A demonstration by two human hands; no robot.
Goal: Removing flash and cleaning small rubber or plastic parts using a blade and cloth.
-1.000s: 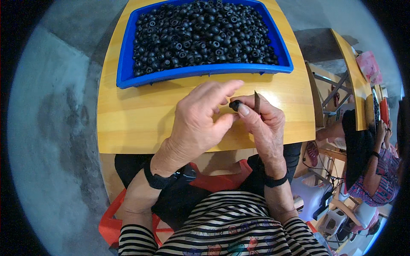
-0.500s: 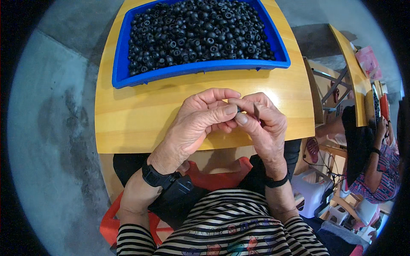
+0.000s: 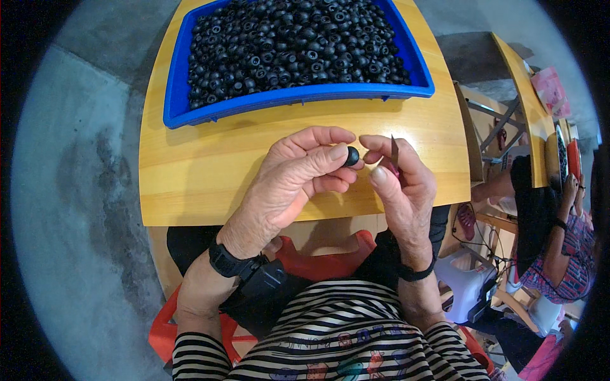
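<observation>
Over the near part of the yellow table [image 3: 197,165], my left hand [image 3: 289,171] pinches a small round black part [image 3: 352,156] between thumb and fingers. Just to its right is my right hand [image 3: 410,181], its thumb and forefinger apart in front of the black part. A small knife [image 3: 394,152] is tucked in its curled fingers. The thin blade points up and a bit of a reddish handle shows; the rest of the handle is hidden in the palm. Beyond both hands, a blue tray [image 3: 305,99] holds a heap of similar black parts [image 3: 286,54], several with round holes.
A red stool [image 3: 330,257] shows below the table's near edge. To the right stands another yellow table [image 3: 530,114], where a co-worker's hands [image 3: 572,187] are at a red-edged container. A white plastic stool [image 3: 464,282] and cables are on the floor at right.
My right hand has drawn back to the right, and its thumb and forefinger have parted from the black part. The part now shows clearly in my left hand.
</observation>
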